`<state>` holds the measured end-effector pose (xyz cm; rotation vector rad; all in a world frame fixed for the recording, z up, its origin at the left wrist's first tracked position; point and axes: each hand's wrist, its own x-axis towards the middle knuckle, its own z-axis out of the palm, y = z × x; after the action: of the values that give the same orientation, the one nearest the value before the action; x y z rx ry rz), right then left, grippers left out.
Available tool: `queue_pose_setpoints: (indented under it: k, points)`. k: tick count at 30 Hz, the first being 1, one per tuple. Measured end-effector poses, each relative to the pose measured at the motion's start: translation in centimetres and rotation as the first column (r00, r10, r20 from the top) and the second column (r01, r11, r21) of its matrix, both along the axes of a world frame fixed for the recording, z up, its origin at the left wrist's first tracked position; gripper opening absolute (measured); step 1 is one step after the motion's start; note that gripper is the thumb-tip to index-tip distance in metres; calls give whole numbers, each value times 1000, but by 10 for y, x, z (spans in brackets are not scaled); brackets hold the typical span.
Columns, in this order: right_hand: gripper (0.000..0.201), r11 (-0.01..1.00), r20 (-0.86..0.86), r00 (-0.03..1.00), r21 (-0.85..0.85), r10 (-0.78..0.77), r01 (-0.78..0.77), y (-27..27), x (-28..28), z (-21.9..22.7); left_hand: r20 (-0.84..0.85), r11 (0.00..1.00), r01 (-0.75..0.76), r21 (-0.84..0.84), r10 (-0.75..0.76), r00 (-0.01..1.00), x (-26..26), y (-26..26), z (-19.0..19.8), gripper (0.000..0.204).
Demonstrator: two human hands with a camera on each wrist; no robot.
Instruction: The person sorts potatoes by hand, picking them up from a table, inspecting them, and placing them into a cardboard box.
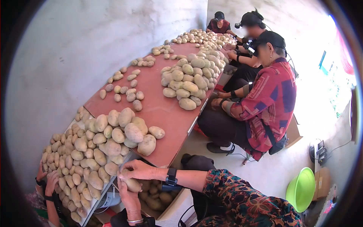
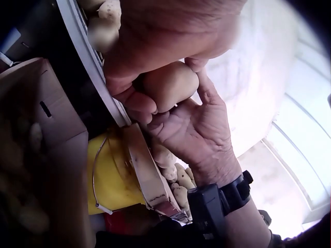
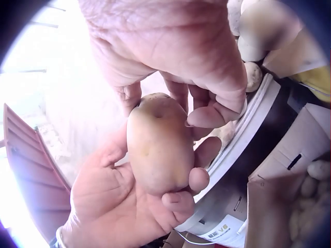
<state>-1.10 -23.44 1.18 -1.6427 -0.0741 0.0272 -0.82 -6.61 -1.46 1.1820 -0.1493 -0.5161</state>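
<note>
Left hand (image 1: 130,198) of the person is low in the frame of the head view, a little left of centre; its fingers are curled round one potato (image 1: 132,184), holding it from below. Right hand (image 1: 140,170) is just above and to the right, its palm turned down, and its thumb and fingers grip the same potato from the top. So both hands are closed on this one potato, which sits between them, above a box (image 1: 172,212) with more potatoes inside. In the right wrist view the potato stands almost upright, with its lower end between the palm and the bent fingers of the left hand.

At the lower left edge of the head view, another person's hands (image 1: 51,183) touch the side of a large potato heap (image 1: 79,159). Under the edge of this heap there is a whitish bucket (image 1: 109,200). To the right, a reddish table top (image 1: 162,98) goes up to the upper middle, bearing scattered potatoes and a second heap (image 1: 193,79) near its right edge. Right of it sits a person in a patterned red and blue shirt (image 1: 270,102), and two more persons are behind, toward the top. At the lower right, a green basin (image 1: 300,189) is tilted on its side.
</note>
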Motion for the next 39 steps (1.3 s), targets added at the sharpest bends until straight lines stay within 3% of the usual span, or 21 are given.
queue_pose_setpoints:
  k: [2, 5, 6, 8, 15, 20, 22, 23, 24, 26, 28, 30, 31, 32, 34, 36, 37, 39]
  points:
    - [51, 997, 26, 999, -61, -43, 44, -4, -3, 3, 16, 998, -21, -58, 22, 1000, -3, -8, 4, 62]
    - [51, 995, 68, 996, -73, -56, 61, -6, -5, 0, -13, 999, 36, -22, -36, 999, 0, -8, 4, 61]
    - [51, 995, 78, 995, -73, -60, 66, -6, -4, -2, -16, 999, -23, -47, 22, 1000, -5, -13, 6, 50]
    - [49, 993, 81, 995, -98, -56, 64, -6, -6, -1, -41, 1000, -15, -24, 14, 999, -2, -10, 2, 47]
    - [44, 977, 36, 995, -193, 97, -88, -5, -7, 2, -115, 994, -78, 76, 86, 990, 3, 1, -15, 43]
    - [45, 982, 10, 995, -162, 101, -98, -5, -5, 5, -110, 996, -81, 34, 84, 990, -1, -1, -10, 59]
    - [48, 970, -80, 996, -236, 42, -60, -5, -3, 9, 64, 994, -12, 113, 5, 998, -9, -4, 4, 69]
    - [53, 976, -85, 996, -210, 33, -50, -2, 0, 3, 167, 988, -73, 139, 50, 985, -10, -11, 2, 73]
    - [53, 975, -90, 995, -209, 50, -68, -3, 2, -3, 162, 986, -90, 139, 67, 985, -10, -9, 6, 73]
    - [66, 970, -179, 983, -229, 37, -78, -8, 2, -9, 178, 902, 95, 421, -185, 967, -13, -3, 20, 70]
    - [70, 984, -181, 983, -164, 35, -65, -7, 0, -11, 125, 916, 111, 386, -171, 977, -13, -2, 21, 62]
    - [70, 964, -253, 965, -228, 75, -135, -9, -2, -2, 53, 947, 146, 285, -168, 984, -8, 2, 8, 53]
    - [67, 949, -221, 974, -297, 43, -109, -9, -7, 5, 48, 969, 65, 239, -79, 996, -8, 0, 2, 44]
    - [67, 947, -222, 974, -302, 39, -107, -12, -7, 8, 48, 970, 67, 233, -80, 996, -5, -2, -4, 44]
    - [59, 837, -152, 987, -545, -54, -38, -13, -4, 9, -82, 980, 15, 200, 2, 997, -2, 5, -19, 43]
    - [44, 940, -195, 975, -341, -107, 35, -14, -2, 15, -184, 976, 23, 215, 18, 983, 2, 11, -26, 38]
    - [38, 977, -182, 976, -195, -118, 82, -17, -2, 11, -157, 970, -6, 242, 45, 987, 5, 14, -37, 36]
    - [35, 988, -112, 982, -17, -153, 152, -23, 5, 0, -167, 948, -43, 317, 100, 981, 10, 20, -48, 36]
